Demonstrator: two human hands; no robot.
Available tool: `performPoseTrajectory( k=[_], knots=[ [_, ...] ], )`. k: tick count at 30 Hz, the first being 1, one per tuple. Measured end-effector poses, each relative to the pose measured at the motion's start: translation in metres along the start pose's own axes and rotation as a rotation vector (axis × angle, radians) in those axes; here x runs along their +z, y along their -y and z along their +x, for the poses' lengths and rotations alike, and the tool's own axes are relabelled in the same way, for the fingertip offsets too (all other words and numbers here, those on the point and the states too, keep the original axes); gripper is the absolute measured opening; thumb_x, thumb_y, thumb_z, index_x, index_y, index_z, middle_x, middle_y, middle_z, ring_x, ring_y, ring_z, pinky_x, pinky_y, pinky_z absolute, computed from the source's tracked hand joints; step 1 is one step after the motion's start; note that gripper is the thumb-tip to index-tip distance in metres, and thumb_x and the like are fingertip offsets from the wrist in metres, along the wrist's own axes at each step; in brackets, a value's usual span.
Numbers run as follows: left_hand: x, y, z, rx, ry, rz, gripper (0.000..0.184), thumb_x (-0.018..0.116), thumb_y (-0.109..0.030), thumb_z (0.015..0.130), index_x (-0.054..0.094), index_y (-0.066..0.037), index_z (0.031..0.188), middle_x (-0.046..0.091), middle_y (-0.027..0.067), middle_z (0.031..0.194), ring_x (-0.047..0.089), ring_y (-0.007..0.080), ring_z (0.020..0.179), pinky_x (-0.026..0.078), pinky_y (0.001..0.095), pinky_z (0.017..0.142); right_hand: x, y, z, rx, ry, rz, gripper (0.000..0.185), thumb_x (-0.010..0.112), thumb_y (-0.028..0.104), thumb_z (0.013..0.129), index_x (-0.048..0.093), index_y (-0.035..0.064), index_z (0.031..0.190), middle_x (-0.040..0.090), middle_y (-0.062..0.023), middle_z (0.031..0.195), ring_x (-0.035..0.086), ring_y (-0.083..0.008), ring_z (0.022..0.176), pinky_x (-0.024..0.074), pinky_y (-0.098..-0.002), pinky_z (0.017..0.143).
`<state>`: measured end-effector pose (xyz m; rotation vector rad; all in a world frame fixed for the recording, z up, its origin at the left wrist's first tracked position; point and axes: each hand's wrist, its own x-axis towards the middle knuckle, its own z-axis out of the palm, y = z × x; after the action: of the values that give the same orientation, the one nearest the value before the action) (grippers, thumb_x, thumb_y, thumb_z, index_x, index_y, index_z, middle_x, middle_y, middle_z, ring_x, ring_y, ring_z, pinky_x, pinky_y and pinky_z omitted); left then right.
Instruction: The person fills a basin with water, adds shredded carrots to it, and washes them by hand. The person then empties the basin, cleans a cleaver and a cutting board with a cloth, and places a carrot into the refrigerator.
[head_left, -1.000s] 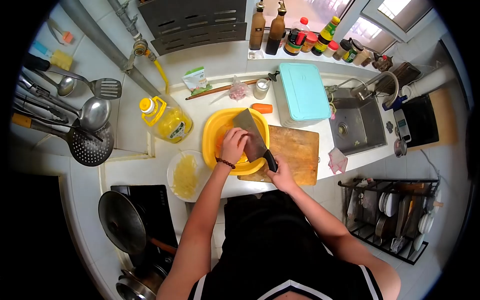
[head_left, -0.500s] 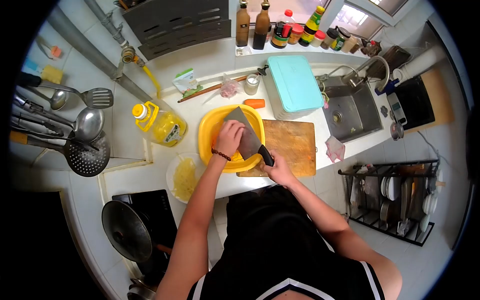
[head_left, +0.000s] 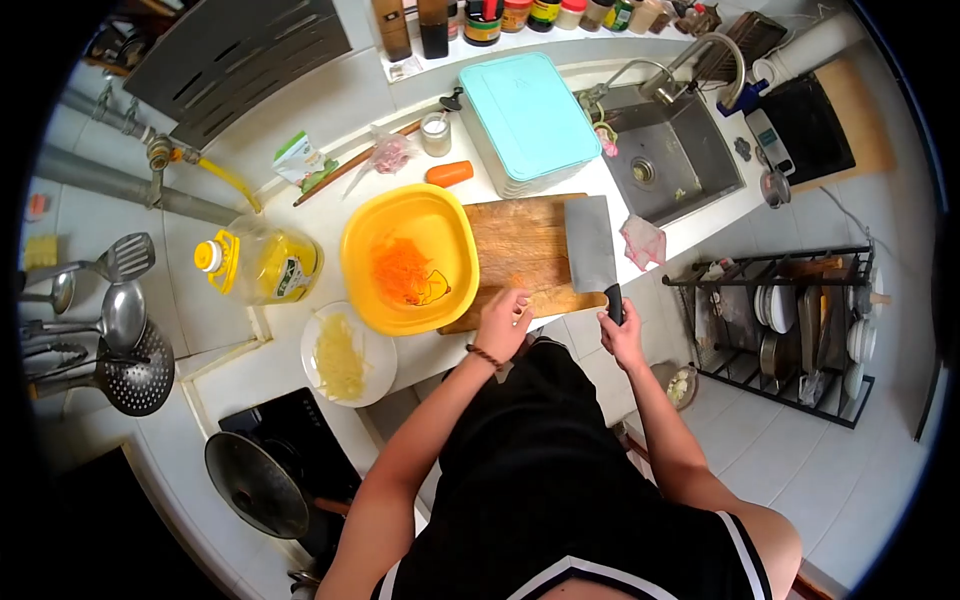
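My right hand (head_left: 622, 338) grips the black handle of a cleaver (head_left: 591, 245). Its broad blade is flat to view over the right end of the wooden cutting board (head_left: 490, 240). Loosely bent, with the thumb apart, my left hand (head_left: 503, 325) is at the board's front edge, close to a few orange shreds (head_left: 516, 281); nothing shows in its fingers. Left of the board stands a yellow basin (head_left: 455, 215) with shredded carrot (head_left: 400, 268) in it. A whole-looking carrot piece (head_left: 449, 174) lies behind the basin.
A plate (head_left: 380, 375) of pale yellow shreds (head_left: 340, 358) and an oil jug (head_left: 275, 265) stand on the left. Behind the board is a container with a turquoise lid (head_left: 530, 115). The sink (head_left: 705, 185) lies to the right, a lidded pan (head_left: 257, 485) at lower left.
My right hand has carried the cleaver from above the basin to the board's right side. My left hand has left the basin and blade, moving to the board's front edge. The view has shifted.
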<state>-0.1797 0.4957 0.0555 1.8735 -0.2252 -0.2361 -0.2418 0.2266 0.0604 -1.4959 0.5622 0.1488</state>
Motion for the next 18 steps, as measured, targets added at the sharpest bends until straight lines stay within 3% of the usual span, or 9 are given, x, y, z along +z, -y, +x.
performPoseTrajectory(
  k=[2, 3, 5, 6, 9, 13, 18],
  knots=[
    [0.044, 0.04, 0.002, -0.085, -0.086, 0.207, 0.036, 0.067, -0.011, 0.091, 0.057, 0.0, 0.124, 0.057, 0.0205, 0.126, 0.058, 0.0341, 0.116, 0.047, 0.045, 0.099, -0.03, -0.029, 0.011, -0.009, -0.039, -0.035, 0.021, 0.068, 0.002, 0.094, 0.05, 0.0096, 0.099, 0.047, 0.0053, 0.061, 0.04, -0.0044, 0.042, 0.0293, -0.0241, 0.038],
    [0.051, 0.046, 0.008, -0.086, -0.074, 0.209, 0.036, 0.067, -0.011, 0.091, 0.057, 0.0, 0.124, 0.057, 0.0205, 0.126, 0.058, 0.0341, 0.116, 0.047, 0.045, 0.099, -0.041, -0.034, 0.013, -0.022, -0.072, -0.075, 0.02, 0.068, 0.003, 0.094, 0.049, 0.0096, 0.098, 0.047, 0.0052, 0.061, 0.04, -0.0044, 0.042, 0.0294, -0.0241, 0.038],
    [0.062, 0.061, 0.016, -0.108, -0.231, 0.508, 0.05, 0.062, -0.017, 0.095, 0.047, 0.001, 0.139, 0.041, 0.0224, 0.15, 0.038, 0.039, 0.14, 0.032, 0.0499, 0.115, -0.067, -0.046, 0.015, -0.001, -0.096, -0.065, 0.02, 0.068, 0.003, 0.094, 0.049, 0.0096, 0.097, 0.048, 0.0052, 0.061, 0.041, -0.0045, 0.042, 0.0296, -0.0242, 0.038],
    [0.065, 0.066, 0.02, -0.109, -0.216, 0.512, 0.05, 0.062, -0.017, 0.095, 0.047, 0.001, 0.139, 0.041, 0.0224, 0.15, 0.038, 0.039, 0.14, 0.032, 0.0499, 0.115, -0.076, -0.049, 0.018, 0.007, -0.108, -0.058, 0.021, 0.069, 0.004, 0.093, 0.049, 0.0095, 0.097, 0.048, 0.0051, 0.061, 0.041, -0.0045, 0.042, 0.0297, -0.0244, 0.038],
    [0.074, 0.076, 0.024, -0.069, -0.185, 0.646, 0.062, 0.056, -0.026, 0.1, 0.035, 0.007, 0.149, 0.027, 0.0247, 0.161, 0.021, 0.0401, 0.152, 0.014, 0.0527, 0.125, -0.1, -0.065, 0.02, 0.032, -0.086, -0.082, 0.021, 0.069, 0.003, 0.093, 0.05, 0.0094, 0.097, 0.048, 0.0058, 0.062, 0.041, -0.0034, 0.045, 0.0306, -0.0239, 0.04],
    [0.104, 0.074, 0.03, -0.072, -0.176, 0.695, 0.065, 0.051, -0.031, 0.103, 0.032, 0.009, 0.151, 0.024, 0.0261, 0.163, 0.019, 0.0414, 0.152, 0.012, 0.0559, 0.125, -0.119, -0.088, 0.029, 0.052, -0.022, -0.083, 0.022, 0.069, 0.001, 0.092, 0.049, 0.0092, 0.097, 0.048, 0.0059, 0.065, 0.041, -0.0026, 0.049, 0.0315, -0.0225, 0.043],
    [0.142, 0.07, 0.047, -0.067, -0.173, 0.635, 0.062, 0.051, -0.028, 0.103, 0.034, 0.009, 0.15, 0.025, 0.0254, 0.162, 0.021, 0.0398, 0.152, 0.015, 0.0535, 0.125, -0.11, -0.115, 0.03, 0.095, 0.022, 0.006, 0.021, 0.068, 0.0, 0.092, 0.05, 0.0089, 0.096, 0.048, 0.0047, 0.071, 0.042, -0.0031, 0.053, 0.0339, -0.0227, 0.046]
  ],
)
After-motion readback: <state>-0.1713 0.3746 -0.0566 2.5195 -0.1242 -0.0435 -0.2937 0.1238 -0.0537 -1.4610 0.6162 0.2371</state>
